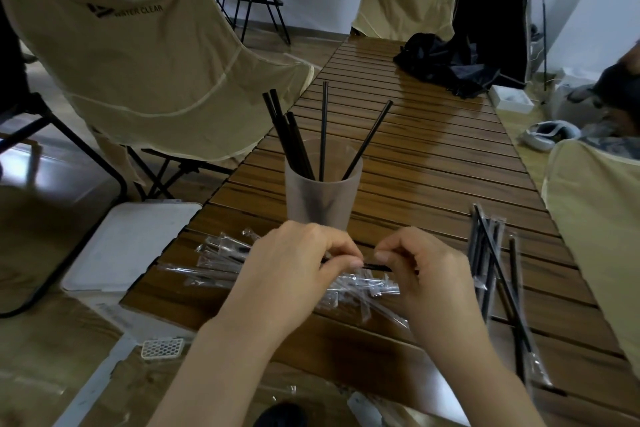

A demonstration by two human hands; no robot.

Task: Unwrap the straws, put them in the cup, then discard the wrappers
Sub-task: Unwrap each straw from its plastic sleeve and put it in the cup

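A frosted cup stands on the slatted wooden table with several black straws upright in it. Just in front of the cup, my left hand and my right hand both pinch one black straw held level between them; only a short stretch shows between my fingertips, and whether wrapper covers it is unclear. A heap of clear empty wrappers lies under and left of my hands. Several wrapped straws lie on the table to the right.
A white lidded box sits by the table's left edge. Beige folding chairs stand left, far and right. Black fabric lies at the table's far end. Cardboard covers the floor at lower left.
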